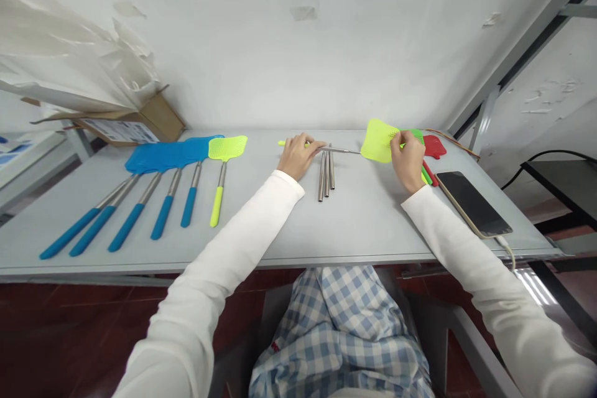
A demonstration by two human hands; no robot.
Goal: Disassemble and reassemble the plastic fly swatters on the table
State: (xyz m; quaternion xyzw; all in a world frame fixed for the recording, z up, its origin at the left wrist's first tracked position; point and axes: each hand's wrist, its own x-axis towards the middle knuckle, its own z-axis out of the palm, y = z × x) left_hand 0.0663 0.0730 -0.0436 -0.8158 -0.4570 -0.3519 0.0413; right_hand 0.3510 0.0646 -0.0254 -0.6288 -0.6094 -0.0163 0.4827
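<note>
A yellow-green fly swatter (pixel 375 142) is held level above the table between both my hands. My left hand (pixel 298 154) is closed around its handle end, with the yellow-green grip tip poking out to the left. From there a thin metal rod runs right to the mesh head. My right hand (pixel 408 158) pinches the far edge of that head. Below the rod lie several bare metal tubes (pixel 327 177). Close to my right hand are a green swatter head (pixel 413 135), a red swatter head (pixel 435 147) and coloured grips (pixel 430 173), partly covered by the hand.
On the left lie several blue fly swatters (pixel 176 152), overlapping at the heads, and one yellow-green swatter (pixel 227 148). Behind them stands an open cardboard box (pixel 161 117). A phone (pixel 473 203) with a white cable rests at the right. The white wall (pixel 261 43) rises behind the table.
</note>
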